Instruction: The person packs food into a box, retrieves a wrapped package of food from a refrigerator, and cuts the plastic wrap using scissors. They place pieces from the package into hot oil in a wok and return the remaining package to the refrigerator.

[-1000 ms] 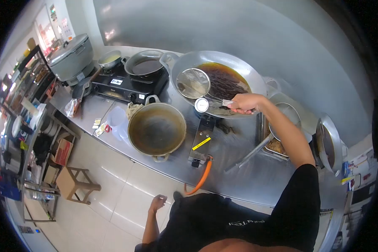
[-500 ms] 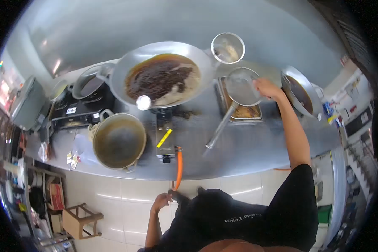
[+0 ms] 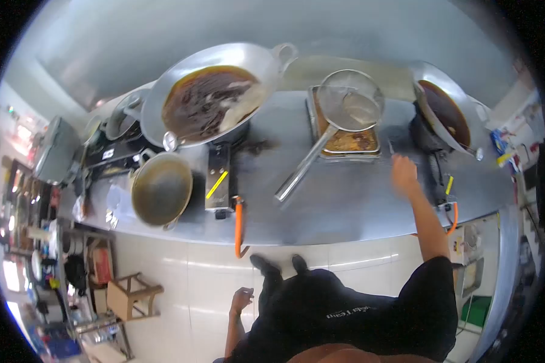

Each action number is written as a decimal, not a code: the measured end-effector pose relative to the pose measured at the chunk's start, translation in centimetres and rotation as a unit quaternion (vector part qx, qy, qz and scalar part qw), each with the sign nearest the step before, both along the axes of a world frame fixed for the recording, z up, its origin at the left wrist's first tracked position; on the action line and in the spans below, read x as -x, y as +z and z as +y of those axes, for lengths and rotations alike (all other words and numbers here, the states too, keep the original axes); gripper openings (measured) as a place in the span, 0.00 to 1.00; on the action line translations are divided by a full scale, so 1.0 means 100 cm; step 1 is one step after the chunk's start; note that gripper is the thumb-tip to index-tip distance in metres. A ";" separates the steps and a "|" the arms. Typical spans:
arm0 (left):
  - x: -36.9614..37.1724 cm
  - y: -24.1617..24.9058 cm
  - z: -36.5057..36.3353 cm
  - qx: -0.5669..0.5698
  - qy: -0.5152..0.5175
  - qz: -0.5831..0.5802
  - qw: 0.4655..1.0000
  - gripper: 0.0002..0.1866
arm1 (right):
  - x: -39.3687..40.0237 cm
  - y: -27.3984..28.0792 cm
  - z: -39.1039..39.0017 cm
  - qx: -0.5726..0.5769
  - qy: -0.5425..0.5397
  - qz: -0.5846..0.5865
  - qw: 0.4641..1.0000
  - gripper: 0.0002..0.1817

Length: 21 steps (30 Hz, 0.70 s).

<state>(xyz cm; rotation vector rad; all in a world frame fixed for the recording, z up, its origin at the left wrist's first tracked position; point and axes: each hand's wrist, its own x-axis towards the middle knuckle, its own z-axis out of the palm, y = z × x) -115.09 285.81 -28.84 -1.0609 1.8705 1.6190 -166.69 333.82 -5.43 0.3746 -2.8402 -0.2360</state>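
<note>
My right hand [image 3: 404, 172] is closed around what looks like the thin handle of a small strainer, blurred over the counter. A pale mesh shape, apparently the small strainer's bowl [image 3: 361, 110], overlaps a larger long-handled strainer [image 3: 306, 164]. Beneath them lies a rectangular metal tray [image 3: 348, 156] with a browned, oily rack. My left hand [image 3: 242, 300] hangs low over the floor, fingers loosely curled and apart, with nothing visible in it. To the left, a large wok [image 3: 154, 100] holds dark brown oil with pale foam.
A second wok [image 3: 430, 72] of dark oil stands at right. An empty-looking pot [image 3: 161, 189] sits at front left, beside a burner [image 3: 218, 181] with an orange hose [image 3: 239, 227]. A black stove [image 3: 112, 157] is farther left. A wooden stool [image 3: 133, 296] stands on the floor.
My right hand has drawn back toward me. The small strainer has moved from behind the tray to over the larger strainer. The view has shifted, and foam in the wok has thinned.
</note>
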 end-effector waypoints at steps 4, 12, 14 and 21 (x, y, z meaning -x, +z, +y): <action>-0.043 0.016 0.026 0.052 0.075 -0.051 0.994 0.21 | 0.104 -0.056 -0.031 0.217 0.015 -0.039 0.975 0.21; -0.162 -0.005 0.090 0.011 0.277 -0.089 0.957 0.20 | 0.155 0.125 -0.205 0.435 0.124 -0.162 0.877 0.30; -0.192 -0.018 0.107 -0.027 0.327 -0.096 0.940 0.21 | 0.155 0.166 -0.266 0.341 0.186 -0.153 0.908 0.26; -0.271 -0.076 0.170 0.008 0.339 -0.144 0.930 0.18 | 0.180 0.201 -0.436 -0.096 0.170 0.059 0.979 0.11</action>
